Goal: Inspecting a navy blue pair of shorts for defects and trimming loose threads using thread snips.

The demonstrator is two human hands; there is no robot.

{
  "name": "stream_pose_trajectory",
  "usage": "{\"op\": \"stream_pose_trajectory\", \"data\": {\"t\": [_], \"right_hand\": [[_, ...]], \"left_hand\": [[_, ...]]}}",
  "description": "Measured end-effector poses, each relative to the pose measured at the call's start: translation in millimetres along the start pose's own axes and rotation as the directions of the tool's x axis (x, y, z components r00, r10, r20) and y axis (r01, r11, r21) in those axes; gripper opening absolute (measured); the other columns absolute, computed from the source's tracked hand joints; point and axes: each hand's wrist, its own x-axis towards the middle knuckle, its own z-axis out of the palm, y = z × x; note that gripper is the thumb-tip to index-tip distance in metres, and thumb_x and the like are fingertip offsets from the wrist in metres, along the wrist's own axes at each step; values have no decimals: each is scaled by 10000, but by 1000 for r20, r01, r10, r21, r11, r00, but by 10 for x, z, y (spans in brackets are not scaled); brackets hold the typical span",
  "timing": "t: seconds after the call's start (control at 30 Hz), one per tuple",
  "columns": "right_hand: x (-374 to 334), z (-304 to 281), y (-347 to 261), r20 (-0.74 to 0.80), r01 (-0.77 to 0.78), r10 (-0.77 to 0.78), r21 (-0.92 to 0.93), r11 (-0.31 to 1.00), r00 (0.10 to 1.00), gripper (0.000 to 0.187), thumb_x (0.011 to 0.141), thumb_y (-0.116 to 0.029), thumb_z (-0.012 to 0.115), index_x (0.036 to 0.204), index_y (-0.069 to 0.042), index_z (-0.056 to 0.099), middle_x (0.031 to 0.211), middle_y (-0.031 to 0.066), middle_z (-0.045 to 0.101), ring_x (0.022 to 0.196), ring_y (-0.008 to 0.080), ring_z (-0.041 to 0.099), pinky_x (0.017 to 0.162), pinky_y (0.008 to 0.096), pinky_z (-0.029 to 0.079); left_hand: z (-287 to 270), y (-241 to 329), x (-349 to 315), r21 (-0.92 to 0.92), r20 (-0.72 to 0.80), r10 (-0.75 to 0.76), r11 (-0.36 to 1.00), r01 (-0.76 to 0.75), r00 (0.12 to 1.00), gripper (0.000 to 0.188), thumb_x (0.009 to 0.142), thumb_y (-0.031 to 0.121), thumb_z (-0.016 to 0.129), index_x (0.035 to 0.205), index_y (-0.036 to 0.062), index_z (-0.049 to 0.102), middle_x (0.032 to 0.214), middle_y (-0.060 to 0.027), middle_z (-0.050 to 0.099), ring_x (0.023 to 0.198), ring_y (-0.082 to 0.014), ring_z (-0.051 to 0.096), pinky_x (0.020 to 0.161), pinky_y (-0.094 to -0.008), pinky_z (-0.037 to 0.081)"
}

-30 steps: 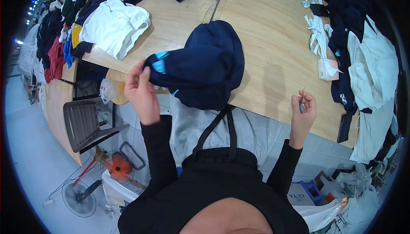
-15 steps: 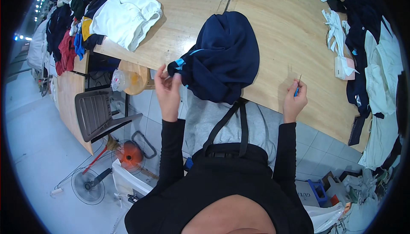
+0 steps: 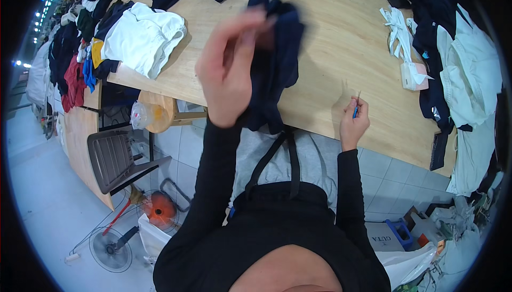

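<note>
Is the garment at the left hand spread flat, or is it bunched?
Bunched: the garment is gathered in narrow folds beside the left hand.

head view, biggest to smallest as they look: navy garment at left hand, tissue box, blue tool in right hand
1. Navy garment, though partly hidden by the left hand
2. Tissue box
3. Blue tool, in the right hand
</note>
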Motion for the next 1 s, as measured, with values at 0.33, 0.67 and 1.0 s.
{"op": "stream_pose_trajectory", "data": {"t": [0.33, 0.67, 1.0], "right_hand": [[-1, -81, -117, -73, -176, 204, 280, 944, 976, 211, 1152, -185, 569, 1252, -19, 654, 781, 24, 638, 561, 49, 525, 517, 245, 436], [23, -69, -103, -43, -156, 164, 154, 976, 986, 212, 1151, -186, 566, 1224, -16, 669, 760, 19, 640, 552, 50, 523, 512, 246, 432], [21, -87, -68, -52, -166, 173, 118, 979, 984, 197, 1131, -181, 582, 1191, -22, 681, 751, 56, 679, 701, 147, 665, 681, 321, 515]], "left_hand": [[-394, -670, -948, 439, 241, -174, 897, 53, 955, 519, 759, 170, 968, 1208, 57, 735, 1367, -173, 603, 1286, -353, 616, 1058, -423, 539], [157, -672, -1669, 697, 239, -214, 717, -14, 947, 371, 776, 289, 956, 984, 99, 716, 1030, -77, 576, 1001, -301, 554, 831, -428, 397], [181, -167, -403, 32, 126, -416, 909, 416, 900, 217, 1044, 124, 773, 888, 42, 646, 770, 27, 642, 664, -32, 575, 612, -212, 454]]}}
